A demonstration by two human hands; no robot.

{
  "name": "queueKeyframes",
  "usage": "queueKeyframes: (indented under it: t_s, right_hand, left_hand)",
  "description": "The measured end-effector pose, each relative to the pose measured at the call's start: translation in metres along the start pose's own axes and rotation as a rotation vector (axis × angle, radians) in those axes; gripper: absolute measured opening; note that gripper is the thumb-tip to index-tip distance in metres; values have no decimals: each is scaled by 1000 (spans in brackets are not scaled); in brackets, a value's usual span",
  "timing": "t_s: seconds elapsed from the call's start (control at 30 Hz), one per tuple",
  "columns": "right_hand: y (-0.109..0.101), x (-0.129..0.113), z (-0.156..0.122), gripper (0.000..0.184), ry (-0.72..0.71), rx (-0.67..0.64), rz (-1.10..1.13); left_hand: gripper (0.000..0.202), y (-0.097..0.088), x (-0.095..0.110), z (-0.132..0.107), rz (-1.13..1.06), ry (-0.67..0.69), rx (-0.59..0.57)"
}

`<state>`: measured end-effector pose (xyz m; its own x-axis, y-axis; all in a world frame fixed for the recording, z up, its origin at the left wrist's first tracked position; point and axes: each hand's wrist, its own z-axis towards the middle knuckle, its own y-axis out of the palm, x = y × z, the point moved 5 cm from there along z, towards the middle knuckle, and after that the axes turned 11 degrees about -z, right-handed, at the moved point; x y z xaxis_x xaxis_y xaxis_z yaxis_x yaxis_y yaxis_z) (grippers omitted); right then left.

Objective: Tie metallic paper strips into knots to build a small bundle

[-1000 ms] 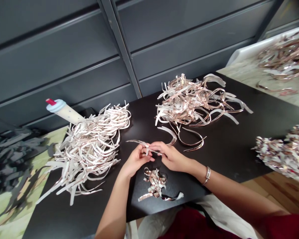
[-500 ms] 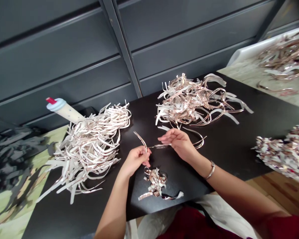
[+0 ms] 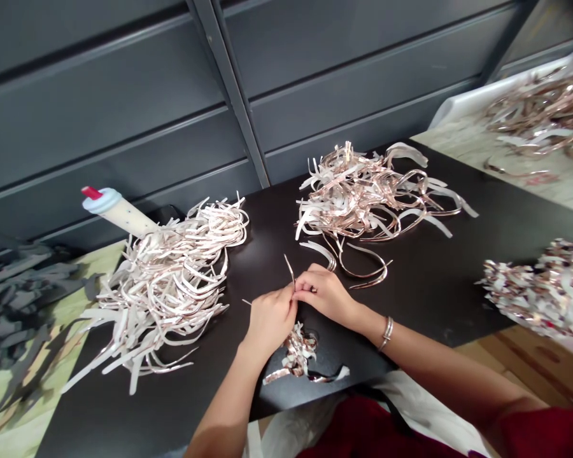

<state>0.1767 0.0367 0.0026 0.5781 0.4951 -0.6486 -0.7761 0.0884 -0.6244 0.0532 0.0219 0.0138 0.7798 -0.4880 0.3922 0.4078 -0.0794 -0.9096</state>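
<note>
My left hand (image 3: 273, 319) and my right hand (image 3: 332, 296) meet above the dark table, fingertips touching and pinched together. A narrow shiny strip (image 3: 290, 268) sticks up from between them, and my left fingers are closed on it. What my right fingertips grip is hidden; they press against the same spot. Just below my hands lies a small tangle of rose-gold and white scraps (image 3: 302, 350). Beyond my right hand a few loose shiny strips (image 3: 370, 277) curl on the table.
A heap of whitish strips (image 3: 181, 273) lies to the left, a rose-gold heap (image 3: 363, 191) at the back. A pale tumbler with a red top (image 3: 124, 213) leans behind the left heap. Crinkled shreds (image 3: 544, 286) fill the right edge. Dark scraps (image 3: 23, 305) lie far left.
My right hand has moved left and down to meet my left hand, which has turned and shifted slightly right. The gap between them has closed. The heaps stay as they were.
</note>
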Motion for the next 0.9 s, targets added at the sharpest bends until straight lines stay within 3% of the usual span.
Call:
queueKeyframes:
  t_s: [0.17,0.27,0.47,0.63,0.73,0.9]
  right_hand:
    - [-9,7,1,7,-10,136,100]
    - [-7,10,-2,12,8,157,184]
    - [4,1,-9,25,-80,114,148]
    - [-1,1,-6,34,-105,44,102]
    - [-3,2,-5,43,-67,-23,128]
    - [4,-5,-7,43,-194,-59,94]
  left_hand:
    - [24,-2,-2,2,-143,-68,-78]
    - [22,-2,-4,2,-195,-106,-89]
    - [38,3,-12,4,-346,-185,-20]
    - [34,2,-15,4,-525,-165,-94]
    - [40,-2,-15,4,-494,-158,-137]
    - [30,-4,-19,4,-388,-280,-103]
